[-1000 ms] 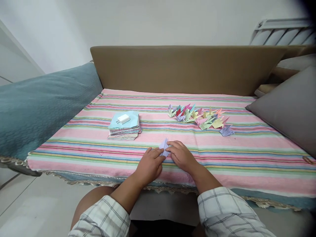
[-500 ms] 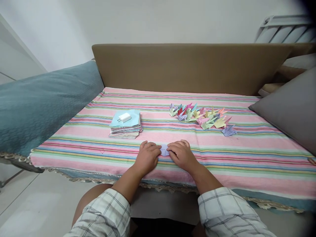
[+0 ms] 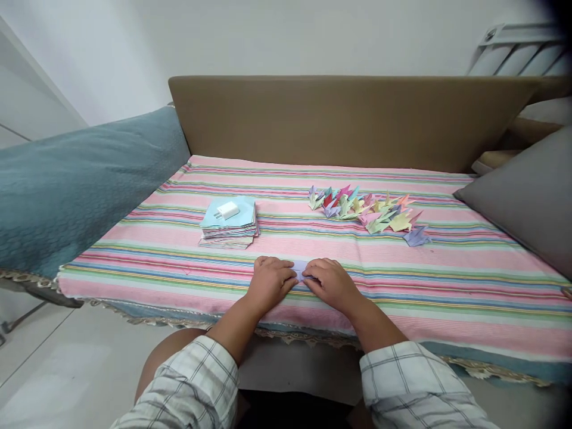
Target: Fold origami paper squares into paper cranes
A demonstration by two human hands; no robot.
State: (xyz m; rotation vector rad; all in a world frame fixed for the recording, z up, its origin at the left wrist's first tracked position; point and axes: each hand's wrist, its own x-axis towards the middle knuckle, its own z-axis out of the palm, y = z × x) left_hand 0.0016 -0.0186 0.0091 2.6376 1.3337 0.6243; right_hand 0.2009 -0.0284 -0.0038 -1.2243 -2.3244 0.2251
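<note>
Head view: left hand (image 3: 271, 281) and right hand (image 3: 331, 285) press fingertips on the lavender paper (image 3: 300, 269), which lies between them on the striped cloth (image 3: 179, 283); beyond the grip to the left sits the paper stack (image 3: 229, 229), white charger (image 3: 227, 210) on top; beyond it to the right, folded cranes (image 3: 378, 217) cluster.

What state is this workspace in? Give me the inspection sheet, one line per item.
Surface: striped cloth, slightly creased.
Job's things: lavender paper between the hands; square paper stack, edges uneven; folded paper cranes, clustered.
Clutter: white charger plug atop the stack.
Hands: left hand and right hand, fingers on the lavender paper; pinching or pressing unclear.
Cables: nothing seen.
Surroundings: gray cushion right, teal-covered armrest left, brown backrest behind.
</note>
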